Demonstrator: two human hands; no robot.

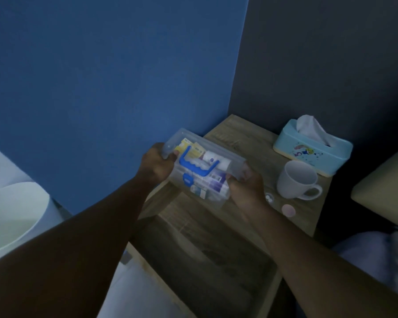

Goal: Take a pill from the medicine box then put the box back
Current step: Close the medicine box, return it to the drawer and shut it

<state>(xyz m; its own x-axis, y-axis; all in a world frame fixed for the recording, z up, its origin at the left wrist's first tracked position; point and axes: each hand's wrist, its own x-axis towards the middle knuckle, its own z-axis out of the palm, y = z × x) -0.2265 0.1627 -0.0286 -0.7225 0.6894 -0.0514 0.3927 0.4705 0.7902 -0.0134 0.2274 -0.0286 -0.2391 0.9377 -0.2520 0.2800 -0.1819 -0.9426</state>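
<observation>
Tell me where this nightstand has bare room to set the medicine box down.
Free: the far left corner of the nightstand, between blue wall and tissue box. Crowded: the right side, with mug, small clear container and pink lid.

Two hands show: a left hand [155, 165] and a right hand [246, 189], with one clear medicine box [202, 167] held between them. The box carries one blue handle [197, 165]. Right of the right hand stand one white mug [295, 180] and one blue tissue box [313, 150]. Just beside the right hand lie two small round things: one clear [269, 198], one pink [288, 210].
</observation>
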